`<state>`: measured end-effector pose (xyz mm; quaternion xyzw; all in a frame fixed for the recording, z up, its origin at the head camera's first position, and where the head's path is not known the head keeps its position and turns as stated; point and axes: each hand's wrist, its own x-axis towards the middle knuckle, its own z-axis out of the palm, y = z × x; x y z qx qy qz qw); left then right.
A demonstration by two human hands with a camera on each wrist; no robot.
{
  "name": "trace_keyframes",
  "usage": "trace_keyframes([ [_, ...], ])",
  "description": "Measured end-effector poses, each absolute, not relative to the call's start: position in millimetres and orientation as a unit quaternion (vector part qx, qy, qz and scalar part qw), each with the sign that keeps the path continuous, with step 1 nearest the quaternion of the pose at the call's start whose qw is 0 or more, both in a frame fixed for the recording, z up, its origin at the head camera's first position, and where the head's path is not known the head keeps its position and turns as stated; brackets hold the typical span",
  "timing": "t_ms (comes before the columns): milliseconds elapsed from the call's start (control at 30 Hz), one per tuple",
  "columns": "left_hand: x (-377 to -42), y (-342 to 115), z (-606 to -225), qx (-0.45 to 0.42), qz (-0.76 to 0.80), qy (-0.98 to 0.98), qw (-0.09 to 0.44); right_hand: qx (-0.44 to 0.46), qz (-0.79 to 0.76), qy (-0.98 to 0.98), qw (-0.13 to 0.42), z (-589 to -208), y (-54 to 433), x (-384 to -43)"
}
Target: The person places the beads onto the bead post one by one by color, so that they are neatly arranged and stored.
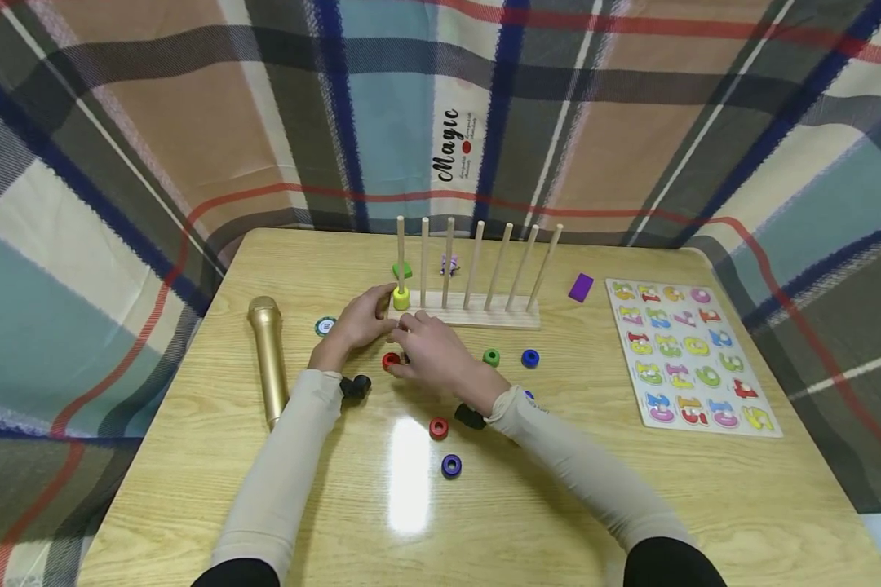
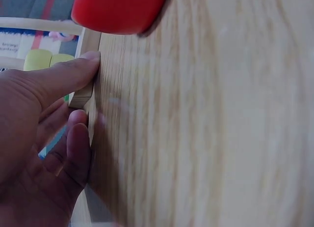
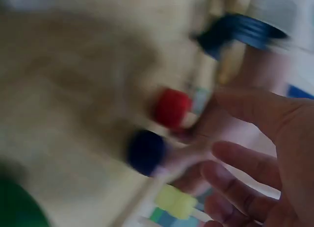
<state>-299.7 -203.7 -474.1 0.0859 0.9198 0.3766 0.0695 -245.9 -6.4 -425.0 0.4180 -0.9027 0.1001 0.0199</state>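
Observation:
My left hand (image 1: 362,322) is at the left end of a wooden peg stand (image 1: 477,316), gripping its base between thumb and fingers. Yellow rings (image 1: 400,299) sit stacked on the leftmost peg; the other pegs are bare. In front of the stand, my right hand (image 1: 440,350) hovers with thumb and fingers apart, nothing between them in the blurred right wrist view. Close to it on the table are a red ring (image 1: 391,360) and a dark blue ring (image 3: 146,152). A green ring (image 1: 491,357) lies to the right of that hand.
Blue rings (image 1: 530,358) and another red ring (image 1: 439,428) lie around the right arm. A gold microphone (image 1: 267,359) and a round chip (image 1: 325,326) are at left. A puzzle board (image 1: 693,359) and purple block (image 1: 581,287) are at right; a green block (image 1: 405,269) is behind the stand.

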Motion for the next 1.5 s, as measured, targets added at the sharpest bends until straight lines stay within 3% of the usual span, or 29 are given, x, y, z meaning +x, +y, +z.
trace_keyframes([
  [200,-299,-204,-476,0.078,0.383,0.917,0.075,0.428,0.059,-0.901,0.044,-454,-10,-245],
  [367,-300,-204,-478,0.081,0.378,0.919,0.075,0.432,0.064,-0.899,0.040,-452,-9,-242],
  [567,-302,-206,-474,0.082,0.375,0.920,0.080,0.402,0.201,-0.891,0.062,-401,5,-249],
  [733,-302,-207,-471,0.076,0.376,0.920,0.079,0.344,0.296,-0.877,0.156,-345,20,-274],
  [900,-302,-205,-473,0.075,0.380,0.919,0.076,0.306,0.305,-0.874,0.224,-320,25,-296],
  [1233,-301,-202,-474,0.068,0.387,0.916,0.081,0.275,0.260,-0.905,0.193,-318,18,-309],
  [1500,-302,-204,-476,0.068,0.387,0.916,0.084,0.251,0.231,-0.930,0.135,-319,15,-310],
])
